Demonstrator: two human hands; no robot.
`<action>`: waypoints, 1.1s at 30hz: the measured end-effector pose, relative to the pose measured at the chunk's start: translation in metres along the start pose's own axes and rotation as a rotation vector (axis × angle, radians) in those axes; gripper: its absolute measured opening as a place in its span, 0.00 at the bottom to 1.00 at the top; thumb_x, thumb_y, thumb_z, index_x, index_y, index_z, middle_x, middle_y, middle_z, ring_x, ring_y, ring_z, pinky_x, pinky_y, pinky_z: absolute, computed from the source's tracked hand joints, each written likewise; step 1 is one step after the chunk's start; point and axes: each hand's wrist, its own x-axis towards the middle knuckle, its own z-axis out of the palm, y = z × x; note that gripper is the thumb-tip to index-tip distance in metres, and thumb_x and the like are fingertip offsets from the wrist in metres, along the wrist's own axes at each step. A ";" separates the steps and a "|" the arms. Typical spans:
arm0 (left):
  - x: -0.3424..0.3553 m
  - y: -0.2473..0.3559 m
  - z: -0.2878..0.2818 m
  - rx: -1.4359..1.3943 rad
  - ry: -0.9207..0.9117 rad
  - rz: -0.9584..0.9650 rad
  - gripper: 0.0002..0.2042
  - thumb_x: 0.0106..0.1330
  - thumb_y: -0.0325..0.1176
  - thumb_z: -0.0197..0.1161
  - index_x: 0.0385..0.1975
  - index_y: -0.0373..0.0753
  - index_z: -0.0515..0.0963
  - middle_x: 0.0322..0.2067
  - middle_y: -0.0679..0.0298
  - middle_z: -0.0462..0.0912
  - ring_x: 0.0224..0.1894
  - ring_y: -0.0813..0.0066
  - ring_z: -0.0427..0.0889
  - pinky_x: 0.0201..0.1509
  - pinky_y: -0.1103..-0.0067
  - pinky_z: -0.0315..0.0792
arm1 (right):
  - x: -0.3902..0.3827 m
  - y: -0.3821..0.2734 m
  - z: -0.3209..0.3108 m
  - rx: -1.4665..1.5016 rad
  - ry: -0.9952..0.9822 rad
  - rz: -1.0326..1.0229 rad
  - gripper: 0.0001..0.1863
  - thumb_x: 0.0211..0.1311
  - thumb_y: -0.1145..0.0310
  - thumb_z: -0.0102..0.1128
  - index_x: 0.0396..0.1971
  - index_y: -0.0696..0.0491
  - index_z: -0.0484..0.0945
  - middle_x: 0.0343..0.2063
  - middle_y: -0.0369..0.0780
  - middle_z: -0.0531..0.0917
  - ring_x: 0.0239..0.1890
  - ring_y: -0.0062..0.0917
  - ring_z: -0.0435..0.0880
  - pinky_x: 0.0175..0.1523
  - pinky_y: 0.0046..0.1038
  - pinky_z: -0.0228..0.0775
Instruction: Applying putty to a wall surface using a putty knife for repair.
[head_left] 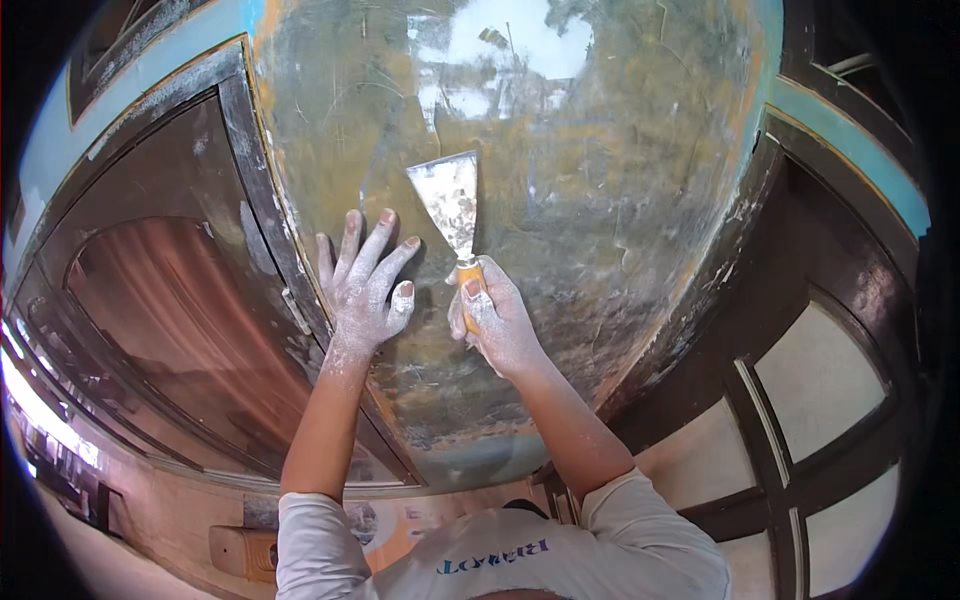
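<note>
left hand [362, 300] spread | right hand [496, 322] gripping one scraper [461, 222] (two hands powdery)

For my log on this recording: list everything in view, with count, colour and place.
Putty knife: one, whitish-smeared metal blade and orange-yellow handle, centre, blade up
Wall: one main section, mottled olive-brown, centre
Bare-looking patch: one, white, top of the wall
Turquoise bands: two, upper left and upper right
Door-like frame: one, dark brown, left
Folded, curtain-like panel: one, reddish-brown, inside that frame
Panelled woodwork: dark brown with four off-white panels showing, right
Furniture piece, type unclear: one, brown, lower left
T-shirt: one, pale, bottom
Left hand: one, dusted white, spread over the wall
Right hand: one, dusted white, around the knife's handle
</note>
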 end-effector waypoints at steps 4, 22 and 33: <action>-0.016 0.034 -0.011 -0.558 -0.085 -0.118 0.24 0.74 0.51 0.49 0.52 0.40 0.83 0.52 0.52 0.85 0.57 0.53 0.82 0.60 0.58 0.71 | -0.006 0.004 0.004 -0.044 -0.031 0.010 0.14 0.81 0.59 0.51 0.43 0.55 0.73 0.27 0.32 0.75 0.25 0.12 0.69 0.32 0.19 0.64; 0.027 0.015 -0.065 -0.197 -0.049 -0.473 0.18 0.76 0.37 0.56 0.60 0.36 0.75 0.46 0.46 0.85 0.46 0.51 0.85 0.55 0.65 0.76 | 0.074 -0.213 -0.116 -1.558 0.400 -1.141 0.12 0.63 0.66 0.64 0.45 0.51 0.83 0.46 0.43 0.84 0.55 0.40 0.78 0.63 0.42 0.65; 0.117 -0.027 -0.113 0.485 -0.344 0.066 0.27 0.69 0.36 0.65 0.67 0.69 0.73 0.28 0.64 0.71 0.30 0.65 0.80 0.35 0.69 0.78 | 0.134 -0.263 -0.128 -1.857 0.510 -1.187 0.30 0.56 0.63 0.67 0.60 0.50 0.74 0.69 0.48 0.67 0.73 0.48 0.60 0.78 0.49 0.44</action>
